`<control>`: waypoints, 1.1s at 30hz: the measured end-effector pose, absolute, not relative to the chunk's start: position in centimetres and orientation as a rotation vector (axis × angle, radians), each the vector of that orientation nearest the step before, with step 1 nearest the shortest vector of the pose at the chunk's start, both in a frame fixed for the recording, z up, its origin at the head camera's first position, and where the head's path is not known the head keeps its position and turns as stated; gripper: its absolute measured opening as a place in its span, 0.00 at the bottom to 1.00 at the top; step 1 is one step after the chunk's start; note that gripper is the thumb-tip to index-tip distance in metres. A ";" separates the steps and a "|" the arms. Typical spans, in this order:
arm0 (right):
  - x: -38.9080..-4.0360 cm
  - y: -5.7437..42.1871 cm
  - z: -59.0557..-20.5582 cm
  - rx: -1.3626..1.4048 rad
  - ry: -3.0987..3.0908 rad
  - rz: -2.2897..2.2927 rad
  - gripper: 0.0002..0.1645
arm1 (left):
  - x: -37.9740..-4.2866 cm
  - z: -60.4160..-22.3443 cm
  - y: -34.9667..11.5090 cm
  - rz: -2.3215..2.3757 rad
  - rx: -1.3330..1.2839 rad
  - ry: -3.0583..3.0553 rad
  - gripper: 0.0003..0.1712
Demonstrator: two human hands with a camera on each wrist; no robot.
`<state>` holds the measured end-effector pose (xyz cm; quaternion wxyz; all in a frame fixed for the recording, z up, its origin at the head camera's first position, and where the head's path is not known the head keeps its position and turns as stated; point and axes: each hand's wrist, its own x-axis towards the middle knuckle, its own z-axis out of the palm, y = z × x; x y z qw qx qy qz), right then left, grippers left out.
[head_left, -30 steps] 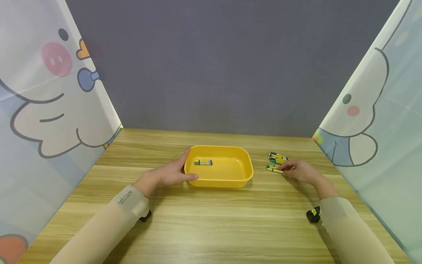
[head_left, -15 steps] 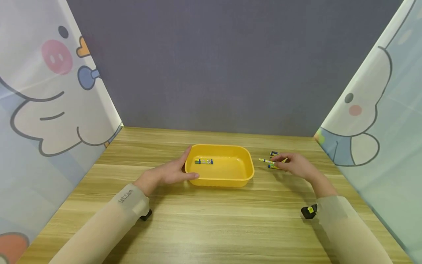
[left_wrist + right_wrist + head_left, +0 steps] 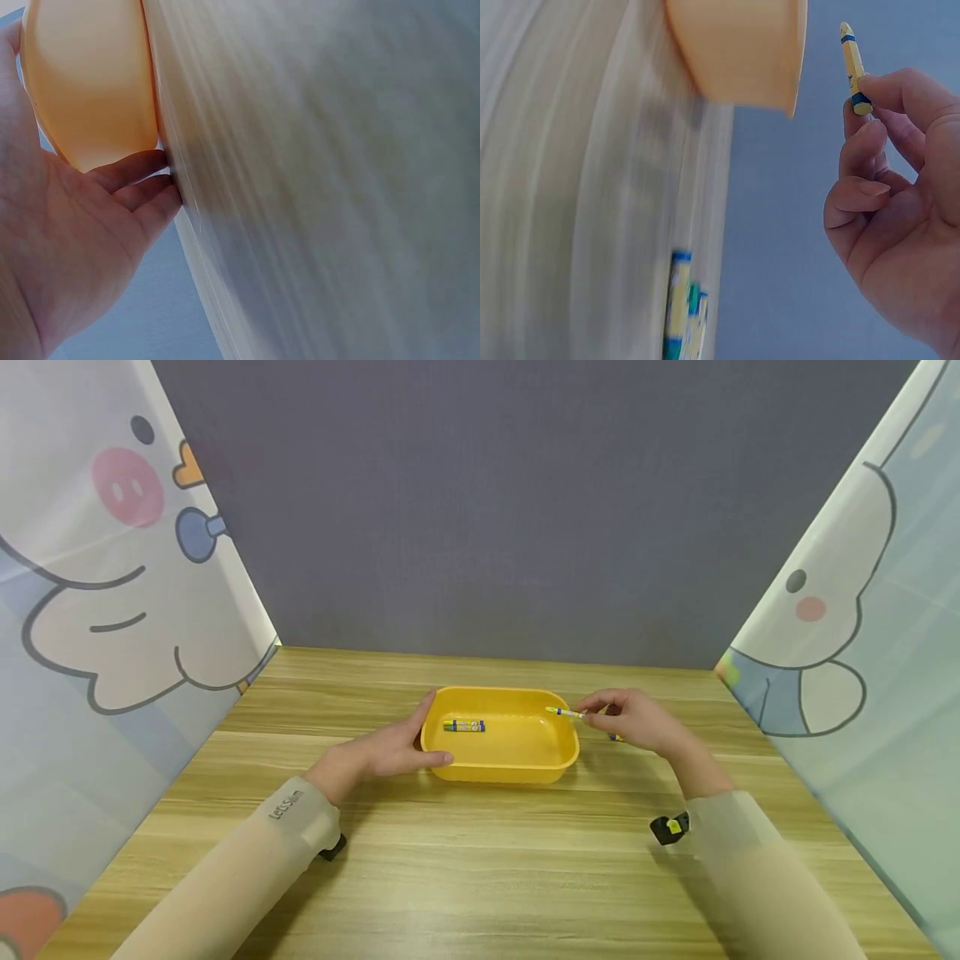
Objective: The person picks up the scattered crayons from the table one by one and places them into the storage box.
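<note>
A yellow plastic tray (image 3: pixel 495 774) stands on the table, and two crayons (image 3: pixel 463 726) lie side by side inside it on the left. My left hand (image 3: pixel 390 750) holds the tray's left end, thumb over the front rim; in the left wrist view its fingers (image 3: pixel 142 176) reach down the outer wall to the tabletop. Between thumb and fingertips my right hand (image 3: pixel 633 720) pinches a yellow crayon (image 3: pixel 853 64) by its rear end. The tip of that crayon points left, above the tray's right rim.
More crayons (image 3: pixel 679 307) lie on the wooden table (image 3: pixel 480 860) right of the tray, mostly hidden behind my right hand in the head view. A grey panel (image 3: pixel 495 510) rises behind the table, with cartoon-printed sheets (image 3: pixel 810 693) at both sides.
My right hand has picked a crayon off the pile on the right, lifted it and carried it left to the tray's right rim. My left hand has stayed at the tray.
</note>
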<state>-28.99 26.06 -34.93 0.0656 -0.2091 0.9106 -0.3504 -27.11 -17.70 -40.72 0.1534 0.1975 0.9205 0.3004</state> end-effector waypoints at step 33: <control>-31.9 10.3 -38.7 -0.682 2.565 -1.219 0.14 | -26.9 -40.5 -17.6 0.868 0.554 2.630 0.77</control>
